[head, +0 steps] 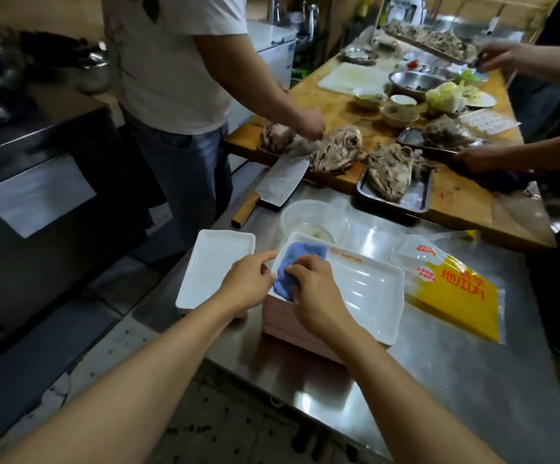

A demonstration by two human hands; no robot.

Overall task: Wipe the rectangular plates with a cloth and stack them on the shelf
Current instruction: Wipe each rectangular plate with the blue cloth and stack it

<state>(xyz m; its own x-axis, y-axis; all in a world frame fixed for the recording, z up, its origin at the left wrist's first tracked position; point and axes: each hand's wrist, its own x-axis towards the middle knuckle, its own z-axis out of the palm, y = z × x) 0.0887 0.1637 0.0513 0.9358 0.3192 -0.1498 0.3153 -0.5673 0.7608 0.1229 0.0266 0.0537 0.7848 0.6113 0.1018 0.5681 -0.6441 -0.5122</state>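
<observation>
A white rectangular plate (365,289) lies on top of a stack of plates (292,326) on the steel table (439,373). My right hand (315,289) holds a blue cloth (297,266) and presses it onto the plate's near left corner. At that corner my left hand (248,279) grips the plate's rim. A second white rectangular plate (215,266) lies flat on the table to the left of the stack.
A cleaver (278,189) and a clear plastic bowl (315,219) lie beyond the plates. A yellow plastic bag (452,286) is at the right. Meat on metal trays (395,192) covers a wooden board. A person in a white shirt (174,61) stands left; other hands (479,159) work right.
</observation>
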